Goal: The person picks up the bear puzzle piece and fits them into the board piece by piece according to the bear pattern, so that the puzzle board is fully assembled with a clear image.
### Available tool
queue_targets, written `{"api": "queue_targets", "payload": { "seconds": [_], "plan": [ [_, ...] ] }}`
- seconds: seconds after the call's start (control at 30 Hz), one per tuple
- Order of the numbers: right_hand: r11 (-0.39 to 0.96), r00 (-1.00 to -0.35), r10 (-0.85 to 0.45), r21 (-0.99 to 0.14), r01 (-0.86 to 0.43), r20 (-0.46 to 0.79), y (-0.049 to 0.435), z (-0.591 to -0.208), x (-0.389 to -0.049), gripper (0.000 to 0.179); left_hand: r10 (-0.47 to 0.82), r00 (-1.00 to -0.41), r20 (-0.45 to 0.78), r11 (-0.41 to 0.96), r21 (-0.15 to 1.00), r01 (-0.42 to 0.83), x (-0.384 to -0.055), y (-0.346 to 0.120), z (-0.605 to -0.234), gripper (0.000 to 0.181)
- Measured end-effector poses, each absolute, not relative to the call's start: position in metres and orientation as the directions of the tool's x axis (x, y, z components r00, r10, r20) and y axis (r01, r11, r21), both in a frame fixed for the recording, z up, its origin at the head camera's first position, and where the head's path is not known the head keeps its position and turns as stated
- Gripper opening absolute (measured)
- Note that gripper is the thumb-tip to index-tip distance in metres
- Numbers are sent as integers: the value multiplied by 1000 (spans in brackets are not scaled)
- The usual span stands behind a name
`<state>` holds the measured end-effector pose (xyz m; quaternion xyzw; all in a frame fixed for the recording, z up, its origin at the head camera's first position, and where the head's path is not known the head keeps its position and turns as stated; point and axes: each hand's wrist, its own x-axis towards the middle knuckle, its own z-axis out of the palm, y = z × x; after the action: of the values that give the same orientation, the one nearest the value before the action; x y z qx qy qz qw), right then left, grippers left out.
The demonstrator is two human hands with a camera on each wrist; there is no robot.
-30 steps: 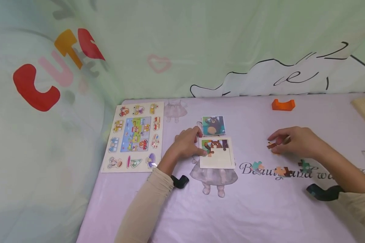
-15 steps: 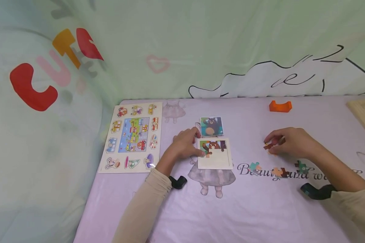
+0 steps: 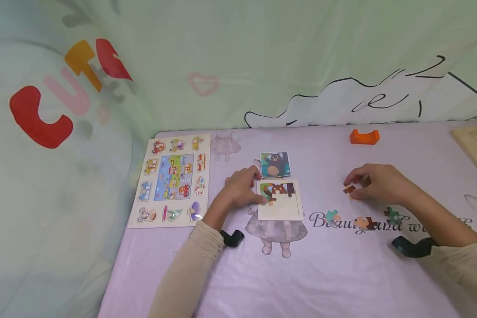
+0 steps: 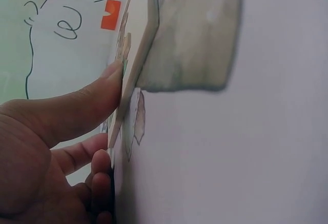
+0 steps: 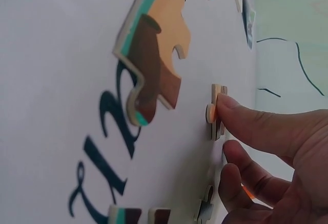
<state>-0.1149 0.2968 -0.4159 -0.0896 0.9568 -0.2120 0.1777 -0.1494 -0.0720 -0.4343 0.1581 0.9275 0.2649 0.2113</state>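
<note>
A white board (image 3: 159,205) lies at the left side of the table. It has a bright town picture (image 3: 174,176) in the middle, with little cars and boats all around it. A small orange block (image 3: 364,137) with a dip in its top sits at the upper right. Part of a pale wood thing (image 3: 471,148) pokes in at the right edge. The tablecloth (image 3: 330,274) is light purple, with gray dresses (image 3: 225,146) and curly black letters on it. The green curtain (image 3: 230,39) fills the top. At the upper left are a red C (image 3: 25,119), a pink U and a yellow T.
</note>
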Motion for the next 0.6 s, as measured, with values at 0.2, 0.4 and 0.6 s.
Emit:
{"api": "queue_targets", "payload": {
  "seconds": [0.2, 0.4, 0.6],
  "plan": [
    [889, -919, -262, -444, -111, -295, 298, -417, -116, 29, 406, -861, -306, 806, 564, 179, -149, -72, -434, 59],
    [881, -915, -282, -455, -128, -287, 299, -418, -116, 29, 404, -860, -311, 806, 565, 174, -148, -72, -433, 60],
    [877, -913, -298, -459, -145, -280, 300, -419, -116, 31, 408, -862, -301, 809, 556, 188, -149, -72, -433, 59]
  ]
}}
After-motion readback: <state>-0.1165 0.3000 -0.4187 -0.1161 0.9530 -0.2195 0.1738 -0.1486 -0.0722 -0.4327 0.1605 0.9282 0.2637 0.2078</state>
